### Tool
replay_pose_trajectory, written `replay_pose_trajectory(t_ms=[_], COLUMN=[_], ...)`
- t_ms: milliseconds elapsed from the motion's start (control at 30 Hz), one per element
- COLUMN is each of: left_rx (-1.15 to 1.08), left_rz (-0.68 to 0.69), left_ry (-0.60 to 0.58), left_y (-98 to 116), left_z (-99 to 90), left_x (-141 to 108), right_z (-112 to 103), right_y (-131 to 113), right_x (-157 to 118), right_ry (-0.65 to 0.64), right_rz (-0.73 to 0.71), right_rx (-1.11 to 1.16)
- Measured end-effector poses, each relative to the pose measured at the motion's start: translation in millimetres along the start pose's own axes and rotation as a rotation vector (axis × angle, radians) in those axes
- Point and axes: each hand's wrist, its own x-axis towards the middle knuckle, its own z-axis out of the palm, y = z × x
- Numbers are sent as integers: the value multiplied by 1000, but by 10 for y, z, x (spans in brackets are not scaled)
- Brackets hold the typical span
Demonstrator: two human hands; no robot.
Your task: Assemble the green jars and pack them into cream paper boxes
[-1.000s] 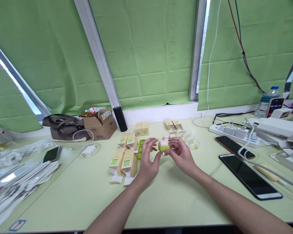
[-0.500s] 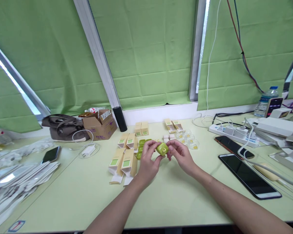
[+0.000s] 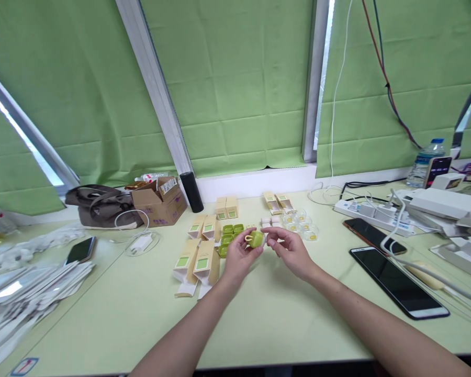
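Note:
My left hand [image 3: 238, 257] holds a small green case [image 3: 255, 240] between thumb and fingers, above the middle of the table. A pale loop shows on the case's left side. Close to its right side is my right hand [image 3: 289, 252], fingers curved and thumb apart from them; whether a fingertip touches the case is hard to tell. Behind the left hand sit several green square trays [image 3: 227, 229]. Open cream boxes [image 3: 206, 263] with green labels stand to the left. Clear round cups [image 3: 311, 232] with yellow centres lie behind the right hand, beside small white pieces [image 3: 265, 222].
Two phones [image 3: 400, 283] and a white power strip [image 3: 372, 215] with cables lie at right. Flat white packaging [image 3: 35, 293] covers the far left. A carton [image 3: 160, 203], a grey bag [image 3: 105, 212] and a black cylinder [image 3: 192, 192] stand at the back.
The green case has turned in my left hand, so its pale loop now shows instead of its marked face. My right thumb and fingers have moved slightly away from it.

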Motion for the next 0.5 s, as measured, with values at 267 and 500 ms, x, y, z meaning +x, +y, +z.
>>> replay_pose_trajectory(t_ms=[267, 500], left_rx=[-254, -321], left_rz=[-63, -77], left_ry=[53, 69], left_y=[-15, -32], left_z=[-32, -33], left_x=[32, 29], right_z=[-641, -1181], right_y=[-66, -42], right_x=[287, 369], right_ry=[2, -157], right_rz=[141, 509], right_rx=[-1040, -1319])
